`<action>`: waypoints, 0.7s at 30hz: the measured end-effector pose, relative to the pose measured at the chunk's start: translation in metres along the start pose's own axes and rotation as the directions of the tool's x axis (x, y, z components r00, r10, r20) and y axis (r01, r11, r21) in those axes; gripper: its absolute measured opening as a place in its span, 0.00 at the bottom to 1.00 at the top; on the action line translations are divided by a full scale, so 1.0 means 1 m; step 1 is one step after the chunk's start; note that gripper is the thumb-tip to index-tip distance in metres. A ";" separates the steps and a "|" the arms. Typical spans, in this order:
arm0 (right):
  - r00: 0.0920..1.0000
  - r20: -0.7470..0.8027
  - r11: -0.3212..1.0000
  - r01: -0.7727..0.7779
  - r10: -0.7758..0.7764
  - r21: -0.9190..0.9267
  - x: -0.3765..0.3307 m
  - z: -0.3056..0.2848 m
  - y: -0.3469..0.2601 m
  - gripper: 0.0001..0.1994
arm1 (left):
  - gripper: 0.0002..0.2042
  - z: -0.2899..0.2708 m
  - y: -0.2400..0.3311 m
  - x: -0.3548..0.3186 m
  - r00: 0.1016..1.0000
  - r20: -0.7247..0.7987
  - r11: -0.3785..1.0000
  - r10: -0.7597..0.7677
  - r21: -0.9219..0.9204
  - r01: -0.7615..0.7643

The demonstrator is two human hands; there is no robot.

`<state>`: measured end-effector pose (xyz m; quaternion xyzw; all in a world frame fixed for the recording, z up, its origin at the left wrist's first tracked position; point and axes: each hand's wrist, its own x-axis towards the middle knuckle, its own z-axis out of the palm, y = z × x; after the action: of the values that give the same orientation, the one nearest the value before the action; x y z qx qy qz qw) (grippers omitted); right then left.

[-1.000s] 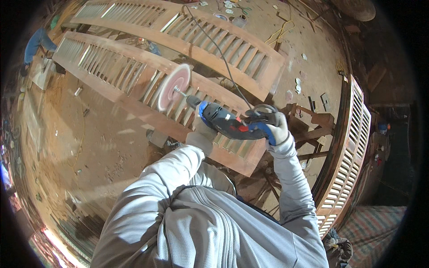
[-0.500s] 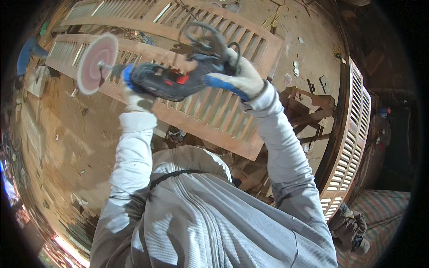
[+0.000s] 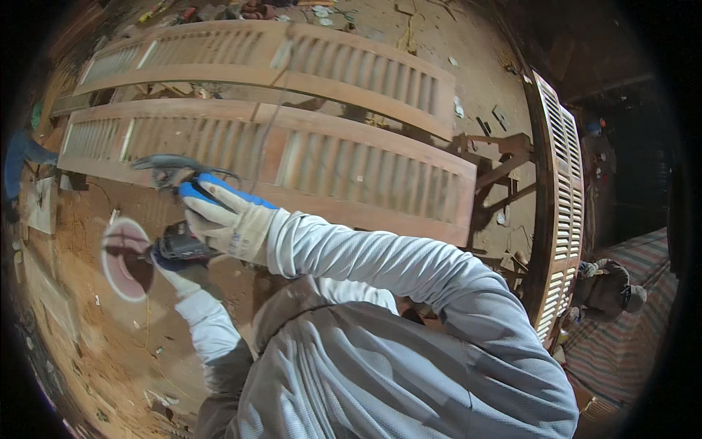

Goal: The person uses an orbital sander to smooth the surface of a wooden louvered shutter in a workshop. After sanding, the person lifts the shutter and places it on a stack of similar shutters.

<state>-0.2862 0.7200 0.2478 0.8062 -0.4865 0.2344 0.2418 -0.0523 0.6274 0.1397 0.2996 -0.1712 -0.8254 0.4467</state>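
Observation:
A black-and-red power drill (image 3: 183,245) with a round, pinkish sanding disc (image 3: 121,245) on its front end is in both my gloved hands. My left hand (image 3: 179,274) is wrapped round the drill's front part, just behind the disc; my right glove and the drill partly hide its fingers. Closed on the rear of the tool, my right hand (image 3: 227,219) is nearer to me in view and covers the handle. A dark looped cord (image 3: 175,164) sticks out past the right glove. The disc is over the floor, left of my hands and apart from the nearer louvred wooden shutter (image 3: 274,157).
Beyond it lies a second louvred shutter (image 3: 285,77). More slatted shutters (image 3: 559,212) stand along the right. A wooden trestle (image 3: 504,172) supports the near shutter's right end. What looks like a crouching person (image 3: 610,289) is by a striped sheet (image 3: 629,336). Scraps litter the floor.
Both hands have brought the drill down and nearer to me, off the near shutter. The right arm now reaches across to the left, and my view has turned.

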 end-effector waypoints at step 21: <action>0.890 0.188 0.884 0.346 -0.416 0.315 0.249 0.182 -0.116 0.07 | 0.20 -0.132 0.240 -0.001 0.937 -0.337 0.995 0.087 -0.021 -0.099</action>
<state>-0.0521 0.4881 0.2409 0.9349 -0.3068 0.1429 0.1068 0.1859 0.4963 0.1712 0.4192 -0.0909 -0.7433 0.5134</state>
